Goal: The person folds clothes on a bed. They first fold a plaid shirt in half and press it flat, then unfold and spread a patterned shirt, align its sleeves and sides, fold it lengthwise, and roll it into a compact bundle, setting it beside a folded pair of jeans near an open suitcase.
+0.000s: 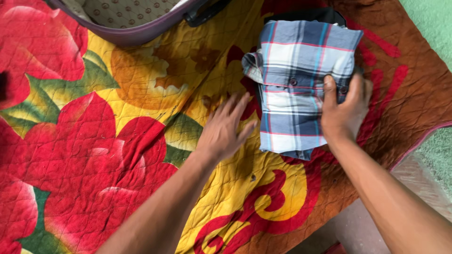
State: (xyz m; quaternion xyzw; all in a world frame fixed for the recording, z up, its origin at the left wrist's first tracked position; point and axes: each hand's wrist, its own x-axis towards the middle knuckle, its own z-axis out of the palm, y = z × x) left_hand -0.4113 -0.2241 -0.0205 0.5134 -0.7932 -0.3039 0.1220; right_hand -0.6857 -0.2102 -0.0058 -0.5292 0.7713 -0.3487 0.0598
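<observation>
right hand gripping folded plaid shirt edge

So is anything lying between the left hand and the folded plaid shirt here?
Nothing visible does. The left hand lies flat on the quilt just beside the folded plaid shirt, with only bare quilt between them. The right hand already grips the shirt's right edge.

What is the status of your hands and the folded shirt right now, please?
Right hand gripping the folded plaid shirt. Left hand open, flat on the floral quilt beside it. Nothing obstructing.
</observation>
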